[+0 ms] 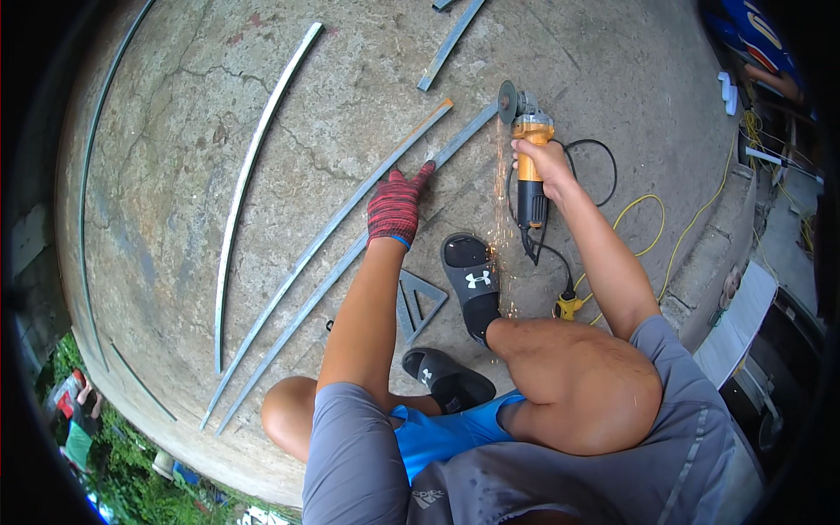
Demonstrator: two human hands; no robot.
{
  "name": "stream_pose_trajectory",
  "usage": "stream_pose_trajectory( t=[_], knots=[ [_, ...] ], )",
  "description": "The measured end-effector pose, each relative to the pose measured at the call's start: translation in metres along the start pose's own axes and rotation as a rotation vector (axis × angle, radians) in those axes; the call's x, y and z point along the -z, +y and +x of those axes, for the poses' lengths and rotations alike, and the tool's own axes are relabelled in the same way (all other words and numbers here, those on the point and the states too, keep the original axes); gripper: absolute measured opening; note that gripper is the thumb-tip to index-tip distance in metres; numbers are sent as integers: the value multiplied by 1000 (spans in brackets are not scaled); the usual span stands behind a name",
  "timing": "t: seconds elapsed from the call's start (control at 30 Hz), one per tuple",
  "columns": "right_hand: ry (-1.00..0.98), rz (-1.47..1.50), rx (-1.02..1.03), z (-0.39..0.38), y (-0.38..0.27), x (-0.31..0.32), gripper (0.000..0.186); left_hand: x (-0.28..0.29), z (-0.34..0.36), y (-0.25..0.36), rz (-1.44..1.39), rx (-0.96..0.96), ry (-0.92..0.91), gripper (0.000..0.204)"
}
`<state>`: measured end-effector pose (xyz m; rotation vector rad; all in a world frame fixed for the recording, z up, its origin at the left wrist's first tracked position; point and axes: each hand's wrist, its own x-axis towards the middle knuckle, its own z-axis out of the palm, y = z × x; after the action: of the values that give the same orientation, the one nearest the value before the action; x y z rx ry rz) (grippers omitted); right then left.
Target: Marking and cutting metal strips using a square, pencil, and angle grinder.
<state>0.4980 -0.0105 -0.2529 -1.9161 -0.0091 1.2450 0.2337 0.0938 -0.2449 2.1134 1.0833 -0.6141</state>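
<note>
My right hand (pixel 546 166), bare, is wrapped around the orange-and-black body of an angle grinder (pixel 531 199). Its disc (pixel 507 102) meets the far end of a grey metal tube (pixel 468 133), and orange sparks (pixel 500 188) stream down toward my right foot. In a red-and-black knit glove, my left hand (pixel 395 210) holds this tube against the concrete, with one finger reaching along it. A second metal tube (pixel 302 260) lies alongside on the left, passing under or against the glove; its far tip is orange-brown.
A triangular metal square (pixel 422 304) lies near my sandalled feet (pixel 470 271). Further tubes (pixel 254 166) rest on the cracked concrete at left and far ahead. The black grinder cord joins a yellow connector (pixel 568 306) and yellow cable (pixel 656 206) at right. A concrete step (pixel 713 254) edges the right side.
</note>
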Motion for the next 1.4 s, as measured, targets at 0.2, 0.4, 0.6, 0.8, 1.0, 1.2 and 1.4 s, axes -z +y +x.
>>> stream_pose_trajectory(
  t=[0.2,0.4,0.6,0.8,1.0,1.2,1.4],
  knots=[
    [-16,-24,-16,6,1,2,29,-4,0,-2,11,-14,22,65],
    [15,-26,-2,6,0,2,29,-1,-1,0,12,-21,18,66],
    [19,-32,11,4,-1,1,29,-1,-2,-2,7,-23,23,67],
    [17,-40,30,11,4,2,30,-3,0,-3,10,-21,27,66],
    [31,-33,36,10,6,1,31,1,-2,0,4,-10,16,63],
    [23,-35,30,10,6,1,31,-4,-1,-2,-3,-25,51,66],
    [25,-38,20,1,3,-1,28,0,-2,-1,0,-14,30,63]
  ],
)
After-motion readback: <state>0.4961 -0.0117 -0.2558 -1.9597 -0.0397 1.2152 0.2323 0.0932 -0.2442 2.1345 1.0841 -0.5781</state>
